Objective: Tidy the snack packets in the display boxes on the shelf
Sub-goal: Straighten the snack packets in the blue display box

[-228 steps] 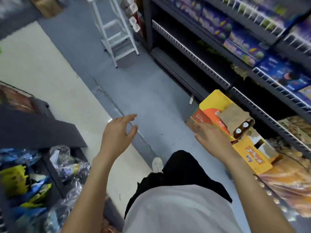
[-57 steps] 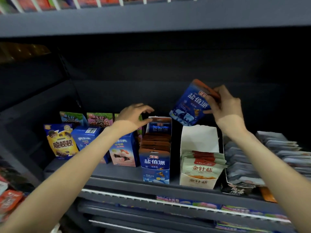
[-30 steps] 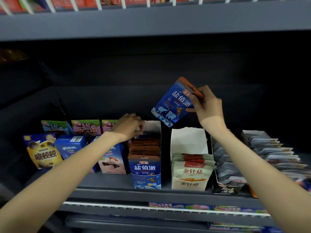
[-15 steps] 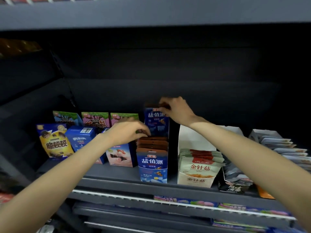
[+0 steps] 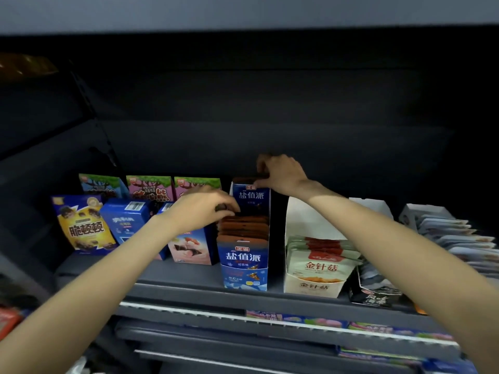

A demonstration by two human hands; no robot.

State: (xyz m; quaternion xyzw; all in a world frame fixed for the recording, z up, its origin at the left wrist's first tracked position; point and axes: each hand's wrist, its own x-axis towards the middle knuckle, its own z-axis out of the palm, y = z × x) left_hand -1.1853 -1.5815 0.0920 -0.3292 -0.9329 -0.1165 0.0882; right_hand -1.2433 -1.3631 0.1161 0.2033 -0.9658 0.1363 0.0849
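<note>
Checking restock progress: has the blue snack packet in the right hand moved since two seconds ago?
Yes. The blue snack packet went down and left into the blue display box's back.

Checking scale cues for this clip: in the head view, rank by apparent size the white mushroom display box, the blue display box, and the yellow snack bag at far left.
1. White mushroom display box, largest.
2. Blue display box, narrower.
3. Yellow snack bag, smallest, though it sits farther back, so true size is unsure.
</note>
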